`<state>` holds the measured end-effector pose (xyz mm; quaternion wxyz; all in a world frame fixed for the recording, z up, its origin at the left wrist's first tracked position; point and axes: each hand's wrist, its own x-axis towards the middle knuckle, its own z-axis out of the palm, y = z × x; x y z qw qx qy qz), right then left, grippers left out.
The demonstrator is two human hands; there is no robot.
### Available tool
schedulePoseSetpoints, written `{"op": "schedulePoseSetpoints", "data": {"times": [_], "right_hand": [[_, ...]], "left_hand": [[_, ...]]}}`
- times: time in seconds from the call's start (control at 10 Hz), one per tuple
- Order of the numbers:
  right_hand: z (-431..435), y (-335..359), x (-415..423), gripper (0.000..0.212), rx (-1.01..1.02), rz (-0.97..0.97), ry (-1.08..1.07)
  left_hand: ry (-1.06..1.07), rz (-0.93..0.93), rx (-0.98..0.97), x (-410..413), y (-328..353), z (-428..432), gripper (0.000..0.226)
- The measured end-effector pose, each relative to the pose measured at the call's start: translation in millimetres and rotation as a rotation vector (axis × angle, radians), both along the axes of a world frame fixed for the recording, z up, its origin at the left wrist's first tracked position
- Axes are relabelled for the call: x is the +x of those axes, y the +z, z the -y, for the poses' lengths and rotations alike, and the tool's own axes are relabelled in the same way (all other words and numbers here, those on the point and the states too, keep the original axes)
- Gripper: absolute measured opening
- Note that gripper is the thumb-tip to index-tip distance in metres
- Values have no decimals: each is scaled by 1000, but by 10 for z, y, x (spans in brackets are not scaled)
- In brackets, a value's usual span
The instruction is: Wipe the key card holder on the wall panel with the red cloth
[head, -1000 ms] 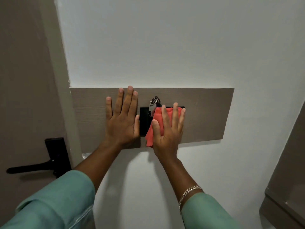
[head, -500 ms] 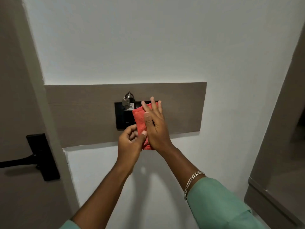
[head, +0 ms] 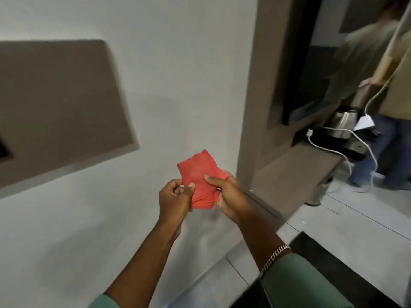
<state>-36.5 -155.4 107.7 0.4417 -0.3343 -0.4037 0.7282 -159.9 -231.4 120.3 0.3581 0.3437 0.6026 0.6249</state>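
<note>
The folded red cloth (head: 198, 176) is held in front of me, away from the wall, pinched from both sides. My left hand (head: 175, 198) grips its lower left edge and my right hand (head: 226, 196) grips its right side, thumb on top. The brown wall panel (head: 57, 101) lies at the far left of the view. Only a black corner of the key card holder (head: 3, 150) shows at the left frame edge.
A brown door frame (head: 255, 96) stands right of the white wall. Beyond it a low shelf (head: 295, 165) carries a steel kettle (head: 343, 123) and white cables. Another person (head: 389, 85) stands at the far right. A dark mat (head: 347, 267) lies on the tiled floor.
The cloth has come off the card holder. Both hands now hold it out from the wall, and my view has swung right so the panel sits at the left edge.
</note>
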Motion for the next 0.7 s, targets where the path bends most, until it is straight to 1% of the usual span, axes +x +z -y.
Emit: {"op": "schedulePoseSetpoints", "data": {"times": [0.1, 0.2, 0.3, 0.4, 0.5, 0.6, 0.7], "right_hand": [[-574, -493, 720, 44, 24, 111, -142], [-961, -854, 1189, 19, 61, 183, -192], [-1483, -1265, 1656, 18, 46, 427, -291], [-1819, -1479, 1829, 37, 51, 615, -292], [-2029, -1679, 1885, 62, 175, 910, -273], [-2070, -1751, 1879, 67, 304, 1097, -278], [-2025, -1727, 1859, 69, 391, 1437, -308]], "left_hand": [[-63, 89, -181, 675, -460, -707, 7], [-109, 127, -267, 1148, -811, -1167, 11], [-156, 133, -357, 1640, -1273, -1671, 5], [-184, 179, -390, 1845, -1563, -1943, 4], [-238, 418, -365, 1901, -1866, -2135, 46], [-291, 519, -354, 1827, -1958, -2186, 66], [-318, 400, -402, 1692, -1916, -2178, 71]]}}
